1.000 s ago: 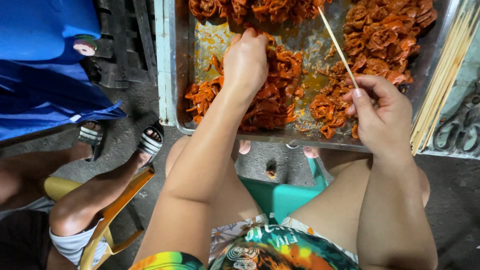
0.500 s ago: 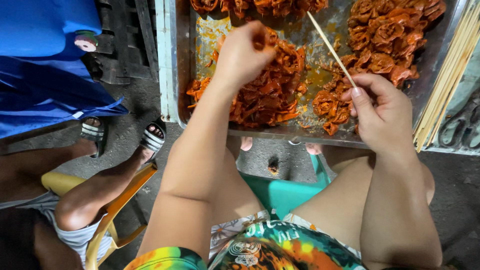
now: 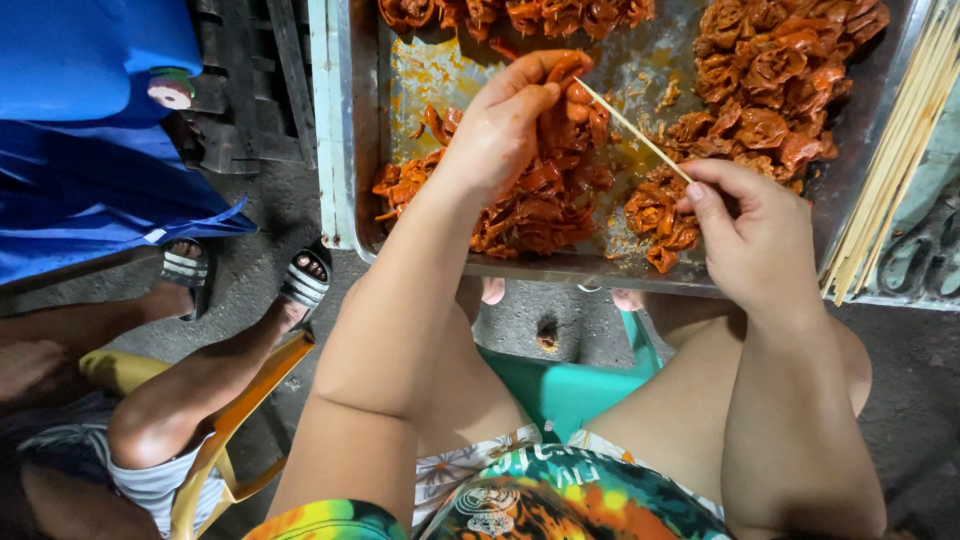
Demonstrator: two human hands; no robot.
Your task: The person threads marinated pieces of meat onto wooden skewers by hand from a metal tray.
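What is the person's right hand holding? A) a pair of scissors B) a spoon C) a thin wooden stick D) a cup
C: the right hand pinches a thin wooden skewer whose tip meets the orange-red piece of meat held by the left hand over the metal tray.

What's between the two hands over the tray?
Head view: a thin wooden skewer spans from right hand to left hand, above marinated meat in the tray.
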